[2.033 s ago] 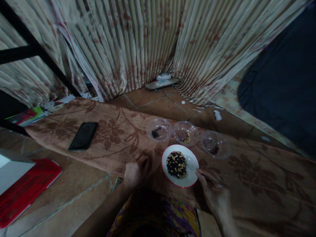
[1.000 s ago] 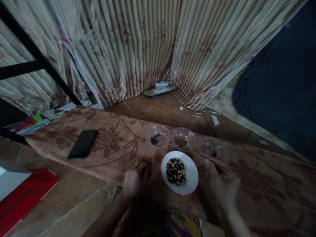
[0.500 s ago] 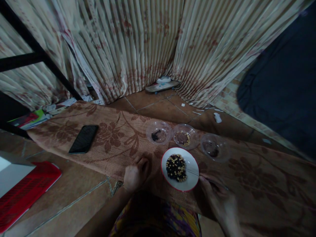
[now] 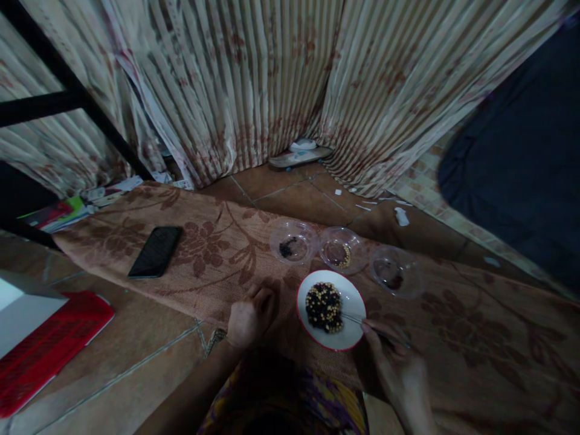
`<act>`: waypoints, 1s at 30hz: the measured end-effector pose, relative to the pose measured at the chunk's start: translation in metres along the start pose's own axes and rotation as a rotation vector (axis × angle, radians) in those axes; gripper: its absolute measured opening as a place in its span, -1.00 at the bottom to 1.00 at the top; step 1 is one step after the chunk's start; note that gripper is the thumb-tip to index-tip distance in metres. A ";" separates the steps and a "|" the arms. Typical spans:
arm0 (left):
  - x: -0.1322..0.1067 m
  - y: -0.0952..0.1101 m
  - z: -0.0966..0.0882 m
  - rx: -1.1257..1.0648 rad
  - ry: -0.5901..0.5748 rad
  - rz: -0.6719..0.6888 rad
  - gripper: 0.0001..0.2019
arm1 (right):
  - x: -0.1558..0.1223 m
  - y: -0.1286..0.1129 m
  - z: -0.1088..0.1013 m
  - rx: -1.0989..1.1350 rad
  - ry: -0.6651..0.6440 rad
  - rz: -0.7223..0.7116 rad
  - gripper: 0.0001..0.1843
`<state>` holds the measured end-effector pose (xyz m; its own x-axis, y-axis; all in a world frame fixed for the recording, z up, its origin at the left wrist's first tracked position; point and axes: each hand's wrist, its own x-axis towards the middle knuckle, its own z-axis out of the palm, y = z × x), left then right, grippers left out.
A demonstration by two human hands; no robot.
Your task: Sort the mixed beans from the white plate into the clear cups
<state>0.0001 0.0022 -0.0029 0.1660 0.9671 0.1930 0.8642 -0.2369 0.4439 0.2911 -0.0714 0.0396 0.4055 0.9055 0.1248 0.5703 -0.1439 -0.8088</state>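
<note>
A white plate with a red rim (image 4: 354,299) lies on a brown flowered cloth (image 4: 217,254) and holds a heap of dark and pale beads or beans (image 4: 323,307). My right hand (image 4: 393,362) is closed on thin chopsticks (image 4: 357,319) whose tips reach the heap. My left hand (image 4: 250,315) rests on the cloth left of the plate, fingers curled in a fist. Behind the plate stand three clear bowls: left (image 4: 292,241) with dark bits, middle (image 4: 341,249) with pale bits, right (image 4: 395,270) with reddish bits.
A black phone (image 4: 154,251) lies on the cloth at the left. A red mat or book (image 4: 49,344) sits on the tiled floor. Striped curtains (image 4: 254,84) hang behind, a skateboard-like board (image 4: 299,156) at their foot. A dark cloth (image 4: 521,151) fills the right.
One second ago my right hand was blurred near the right bowl. It has come back to the plate's right edge, and the chopstick tips now point into the heap. My left hand stayed put.
</note>
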 end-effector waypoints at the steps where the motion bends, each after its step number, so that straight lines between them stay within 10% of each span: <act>1: 0.000 0.000 0.000 0.008 -0.003 -0.003 -0.80 | 0.000 -0.001 0.000 0.001 0.005 -0.002 -0.60; 30: 0.000 0.000 0.000 0.011 -0.019 -0.014 -0.78 | 0.004 -0.004 -0.009 0.005 0.110 -0.020 -0.62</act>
<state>0.0003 0.0023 -0.0023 0.1625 0.9720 0.1697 0.8716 -0.2220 0.4372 0.2963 -0.0709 0.0483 0.4704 0.8587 0.2032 0.5758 -0.1242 -0.8081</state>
